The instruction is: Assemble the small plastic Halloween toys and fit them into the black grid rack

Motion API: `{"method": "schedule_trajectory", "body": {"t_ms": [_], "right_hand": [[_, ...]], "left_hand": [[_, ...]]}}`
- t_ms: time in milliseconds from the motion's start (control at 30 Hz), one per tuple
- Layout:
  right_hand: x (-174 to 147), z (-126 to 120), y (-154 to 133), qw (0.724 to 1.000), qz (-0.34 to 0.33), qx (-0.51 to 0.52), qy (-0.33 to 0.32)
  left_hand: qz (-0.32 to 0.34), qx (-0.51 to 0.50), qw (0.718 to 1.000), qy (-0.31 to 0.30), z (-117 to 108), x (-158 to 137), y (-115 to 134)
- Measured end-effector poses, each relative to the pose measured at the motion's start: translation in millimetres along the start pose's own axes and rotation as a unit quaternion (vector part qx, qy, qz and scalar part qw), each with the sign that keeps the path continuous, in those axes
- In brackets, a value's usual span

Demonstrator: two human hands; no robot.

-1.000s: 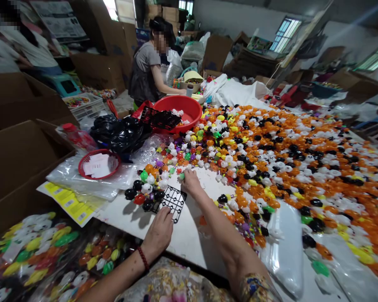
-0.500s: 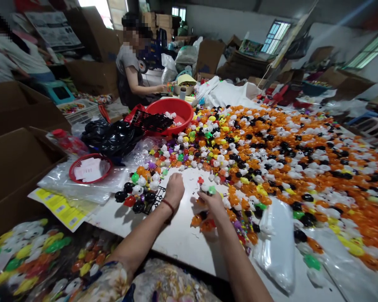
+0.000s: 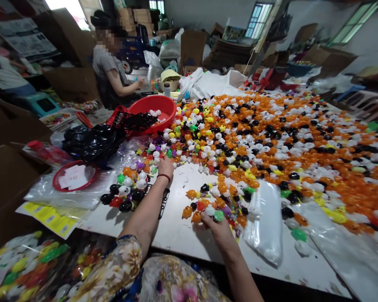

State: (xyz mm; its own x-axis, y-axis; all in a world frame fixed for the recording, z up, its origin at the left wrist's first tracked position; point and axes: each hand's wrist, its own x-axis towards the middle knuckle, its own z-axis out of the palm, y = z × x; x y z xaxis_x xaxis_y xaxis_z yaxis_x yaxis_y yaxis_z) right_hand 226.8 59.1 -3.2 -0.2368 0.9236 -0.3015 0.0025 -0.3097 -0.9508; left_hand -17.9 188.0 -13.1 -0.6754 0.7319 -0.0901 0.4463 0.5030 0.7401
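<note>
My left hand (image 3: 166, 167) reaches to the near edge of a heap of small plastic toy figures (image 3: 271, 138); its fingers are among the toys and hard to make out. Closed on a few small toys, my right hand (image 3: 219, 226) is low over the white table (image 3: 179, 239). A white toy (image 3: 210, 210) and a green toy (image 3: 218, 216) show at its fingertips. Orange toys (image 3: 196, 217) lie just beside them. Under my left forearm is a black plastic grid (image 3: 164, 203), partly hidden, with a cluster of black, white and red toys (image 3: 124, 191) at its left.
A red basin (image 3: 168, 111) with black grids stands at the back left. Nearer are a black plastic bag (image 3: 93, 140) and a red basket (image 3: 55, 180) of paper slips. Clear plastic bags (image 3: 266, 226) lie right of my right hand. Another person (image 3: 111, 71) sits across the table.
My left hand has moved from beside the black grid forward to the heap's edge. My right hand has shifted lower in view, still with the white and green toys. The camera view has turned slightly.
</note>
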Motion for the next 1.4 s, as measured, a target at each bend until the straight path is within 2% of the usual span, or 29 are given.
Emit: {"method": "schedule_trajectory", "body": {"t_ms": [167, 333, 400, 500, 533, 600, 700, 800, 967, 1067, 1200, 1400], "right_hand": [[2.9, 6.4, 1.0, 1.000, -0.003, 0.003, 0.007], [4.4, 7.4, 3.5, 0.993, -0.078, -0.046, 0.073], [4.3, 7.6, 5.3, 0.986, -0.120, -0.079, 0.086], [1.4, 9.0, 6.9, 0.973, -0.169, -0.134, 0.082], [-0.2, 9.5, 6.9, 0.968, -0.182, -0.154, 0.078], [-3.9, 10.2, 5.8, 0.956, -0.209, -0.195, 0.073], [-9.2, 9.1, 3.6, 0.934, -0.244, -0.250, 0.071], [-13.5, 5.8, 3.4, 0.914, -0.268, -0.295, 0.070], [-19.6, 2.2, 4.6, 0.894, -0.284, -0.337, 0.075], [-22.5, 3.0, 2.8, 0.899, -0.284, -0.329, 0.063], [-24.3, 5.8, 0.0, 0.913, -0.260, -0.311, 0.035], [-21.6, 11.1, 5.7, 0.941, -0.221, -0.257, 0.027]], "left_hand": [[-0.022, -0.141, 0.989, -0.035, 0.6, -22.6, -5.6], [-0.045, -0.300, 0.943, -0.137, -7.8, -64.7, -14.9], [-0.067, -0.383, 0.900, -0.194, -14.9, -84.8, -20.7], [-0.119, -0.505, 0.802, -0.295, -24.3, -112.3, -28.2], [-0.131, -0.525, 0.779, -0.318, -26.2, -120.1, -29.8], [-0.133, -0.533, 0.763, -0.340, -27.5, -133.2, -31.1], [-0.117, -0.522, 0.765, -0.360, -26.3, -146.6, -30.3], [-0.098, -0.492, 0.779, -0.375, -25.6, -154.7, -28.8], [0.008, -0.389, 0.841, -0.376, -28.1, -162.0, -30.5], [0.080, -0.314, 0.874, -0.361, -29.0, -163.4, -33.8], [0.143, -0.239, 0.903, -0.328, -29.2, -165.6, -35.1], [0.142, -0.166, 0.929, -0.299, -29.3, -175.7, -25.6]]}}
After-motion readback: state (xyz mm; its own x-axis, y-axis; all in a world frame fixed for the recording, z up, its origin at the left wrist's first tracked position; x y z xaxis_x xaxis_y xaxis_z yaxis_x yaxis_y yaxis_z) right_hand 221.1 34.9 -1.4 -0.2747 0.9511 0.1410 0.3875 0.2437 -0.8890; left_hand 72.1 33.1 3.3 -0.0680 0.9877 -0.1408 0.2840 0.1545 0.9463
